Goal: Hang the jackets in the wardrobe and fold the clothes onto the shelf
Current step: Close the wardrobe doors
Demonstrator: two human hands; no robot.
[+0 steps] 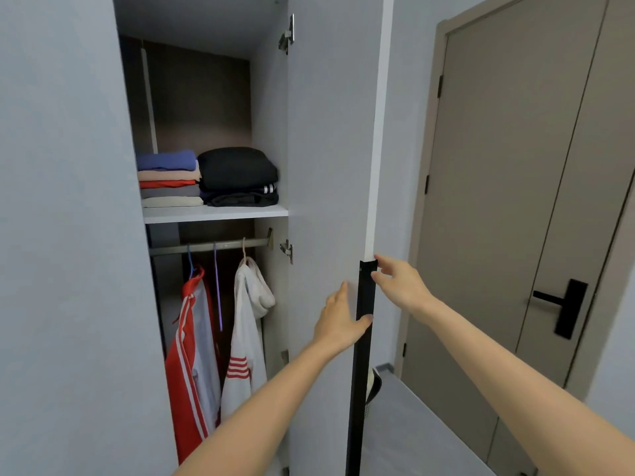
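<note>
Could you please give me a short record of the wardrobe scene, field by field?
Door: open, black handle along its edge
Left hand: flat on the door's inner face
Right hand: fingers touching the handle's top
Shelf: two stacks of folded clothes
Rail: red jacket, empty purple hanger, white jacket

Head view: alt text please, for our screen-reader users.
Both hands are on the open wardrobe door: the left hand flat on its inner face, the right hand at its black edge handle. Inside, folded clothes sit on the shelf; two jackets hang from the rail.
</note>
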